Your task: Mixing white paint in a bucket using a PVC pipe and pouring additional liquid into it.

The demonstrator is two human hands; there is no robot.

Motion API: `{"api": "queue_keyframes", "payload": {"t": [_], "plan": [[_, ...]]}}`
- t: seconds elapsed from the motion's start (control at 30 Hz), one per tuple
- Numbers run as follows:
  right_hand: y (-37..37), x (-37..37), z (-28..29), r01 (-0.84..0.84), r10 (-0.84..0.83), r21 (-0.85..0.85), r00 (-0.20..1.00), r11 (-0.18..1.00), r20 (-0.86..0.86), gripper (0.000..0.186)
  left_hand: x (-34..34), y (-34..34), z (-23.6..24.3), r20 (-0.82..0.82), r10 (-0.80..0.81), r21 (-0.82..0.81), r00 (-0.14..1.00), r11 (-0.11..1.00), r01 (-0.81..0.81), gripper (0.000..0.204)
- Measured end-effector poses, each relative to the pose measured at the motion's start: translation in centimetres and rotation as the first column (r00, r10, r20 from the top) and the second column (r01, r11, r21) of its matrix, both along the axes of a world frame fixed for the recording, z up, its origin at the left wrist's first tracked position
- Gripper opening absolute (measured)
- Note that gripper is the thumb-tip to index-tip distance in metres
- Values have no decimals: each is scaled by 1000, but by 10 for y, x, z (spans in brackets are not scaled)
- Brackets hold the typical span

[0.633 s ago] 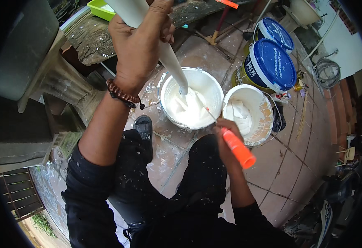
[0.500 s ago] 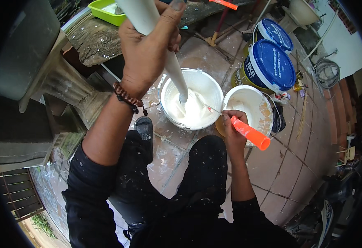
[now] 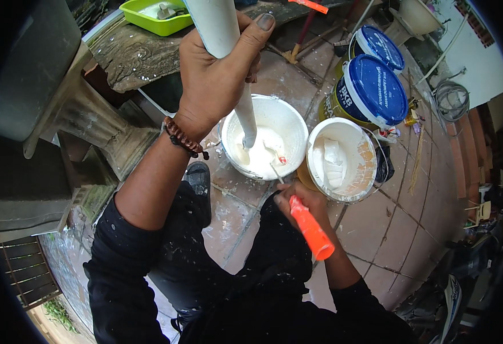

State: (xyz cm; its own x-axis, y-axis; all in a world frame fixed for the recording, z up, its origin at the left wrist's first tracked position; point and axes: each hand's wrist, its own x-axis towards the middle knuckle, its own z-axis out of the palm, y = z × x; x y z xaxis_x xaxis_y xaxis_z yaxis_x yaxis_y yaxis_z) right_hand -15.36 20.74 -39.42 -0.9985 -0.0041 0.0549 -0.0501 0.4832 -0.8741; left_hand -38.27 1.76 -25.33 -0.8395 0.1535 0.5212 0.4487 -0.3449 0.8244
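My left hand [image 3: 220, 74] is closed round a long white plastic pipe [image 3: 212, 26]. The pipe slants down into a white bucket [image 3: 301, 123], its lower end in thick white paint [image 3: 257, 161]. Below the bucket's near rim, my right hand [image 3: 304, 202] is closed on a paint roller with an orange handle [image 3: 312, 232]. Its thin metal rod reaches over the rim into the bucket, where a small red-orange tip shows by the paint. Whether a roller sleeve lies under the paint, I cannot tell.
Right of the paint bucket stands a second white bucket [image 3: 367, 163], paint-smeared, with something white inside. Behind it are two paint pails with blue lids [image 3: 377, 89]. A green tray [image 3: 160, 26] sits on a wooden slab [image 3: 134, 57]. Coiled hose [image 3: 453, 102] lies farther right.
My right hand has moved left and down with the roller, and the orange handle has swung toward me. My left hand and the pipe have shifted slightly right.
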Motion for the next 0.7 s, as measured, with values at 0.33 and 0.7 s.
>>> {"api": "queue_keyframes", "payload": {"t": [0.33,0.7], "plan": [[33,-22,16,-440,259,554,890,706,376,53,-7,0,-22,75,-25,-36,997,999,28,28],[23,-156,-189,-413,-87,793,863,447,498,27,0,-1,-14,90,-45,-156,995,986,59,29]]}}
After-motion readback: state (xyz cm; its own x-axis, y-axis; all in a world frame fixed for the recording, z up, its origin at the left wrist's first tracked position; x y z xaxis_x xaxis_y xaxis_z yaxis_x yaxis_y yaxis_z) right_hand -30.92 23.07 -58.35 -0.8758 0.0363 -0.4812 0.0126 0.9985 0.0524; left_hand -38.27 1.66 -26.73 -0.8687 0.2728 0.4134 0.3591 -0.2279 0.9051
